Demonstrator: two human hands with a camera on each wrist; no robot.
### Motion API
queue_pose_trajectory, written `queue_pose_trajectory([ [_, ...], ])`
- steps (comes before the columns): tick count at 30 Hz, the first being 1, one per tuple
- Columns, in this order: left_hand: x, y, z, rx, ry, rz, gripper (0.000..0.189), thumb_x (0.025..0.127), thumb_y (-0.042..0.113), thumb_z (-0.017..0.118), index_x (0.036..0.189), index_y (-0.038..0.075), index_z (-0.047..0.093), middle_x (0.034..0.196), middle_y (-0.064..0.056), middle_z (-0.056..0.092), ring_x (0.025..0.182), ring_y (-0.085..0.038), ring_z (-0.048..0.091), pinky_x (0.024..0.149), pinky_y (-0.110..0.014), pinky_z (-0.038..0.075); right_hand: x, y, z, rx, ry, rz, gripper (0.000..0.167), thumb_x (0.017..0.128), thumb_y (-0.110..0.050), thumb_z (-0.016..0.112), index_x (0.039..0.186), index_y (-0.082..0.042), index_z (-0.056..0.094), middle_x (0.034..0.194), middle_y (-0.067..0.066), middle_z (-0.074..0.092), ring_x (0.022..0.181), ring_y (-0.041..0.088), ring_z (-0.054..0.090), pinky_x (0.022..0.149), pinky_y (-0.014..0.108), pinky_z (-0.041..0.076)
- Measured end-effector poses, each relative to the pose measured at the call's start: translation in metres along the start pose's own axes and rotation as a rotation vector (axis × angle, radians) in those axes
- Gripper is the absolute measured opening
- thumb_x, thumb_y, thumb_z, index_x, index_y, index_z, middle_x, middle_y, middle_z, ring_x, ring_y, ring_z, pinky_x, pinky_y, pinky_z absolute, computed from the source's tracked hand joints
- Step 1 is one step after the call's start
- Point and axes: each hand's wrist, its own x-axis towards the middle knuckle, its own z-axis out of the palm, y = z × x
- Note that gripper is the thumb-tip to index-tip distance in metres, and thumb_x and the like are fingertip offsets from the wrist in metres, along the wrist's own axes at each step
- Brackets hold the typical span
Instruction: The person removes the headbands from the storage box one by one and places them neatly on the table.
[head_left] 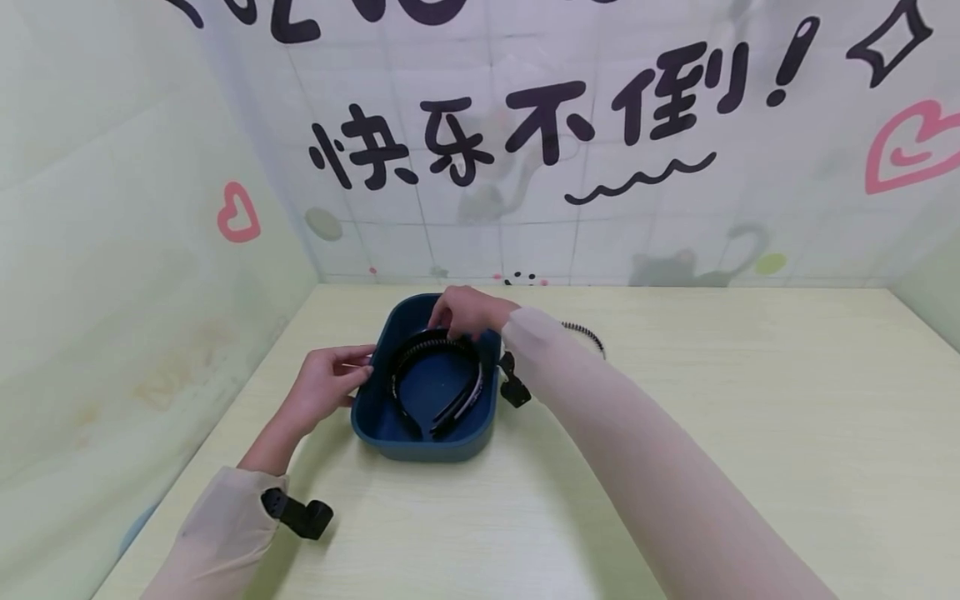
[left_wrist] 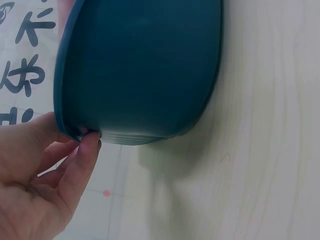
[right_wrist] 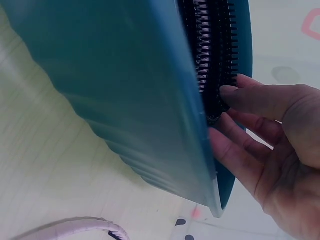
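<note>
A deep blue plastic basket (head_left: pixel 435 452) stands on the table with several dark headbands (head_left: pixel 397 387) lying curved inside it. My left hand (head_left: pixel 326 383) holds the basket's left side; in the left wrist view its thumb and fingertips pinch the rim at a corner. Over the far edge reaches my right hand (head_left: pixel 471 310), its fingers inside the basket. In the right wrist view that hand (right_wrist: pixel 270 130) pinches a black toothed headband (right_wrist: pixel 227 55) between thumb and index finger. Beside it lies a ridged, shiny headband (right_wrist: pixel 202 45). Other fingers rest near the rim.
A thin striped band (head_left: pixel 588 332) curves on the table behind the right forearm, partly hidden by the sleeve. The pale wooden table (head_left: pixel 750 433) meets a printed backdrop (head_left: pixel 465 242) at its far edge and another curtain (head_left: pixel 135 317) at left.
</note>
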Motion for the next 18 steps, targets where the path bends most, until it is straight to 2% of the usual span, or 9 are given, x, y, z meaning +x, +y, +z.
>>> queue_pose_trajectory([
  [18,-0.0003,0.0048,0.0006,-0.002,0.003,-0.009,0.038,0.090,0.005,0.053,0.128,-0.003,0.051,0.107,-0.022,0.057,0.084,-0.021,0.057,0.056,-0.029,0.053,-0.0044,0.0015,-0.0029,-0.032,0.035,-0.034,0.036,0.085,0.006,0.057,0.119,-0.005,0.062,0.113,0.012,0.062,0.096,0.016,0.058,0.059,0.029,0.052],
])
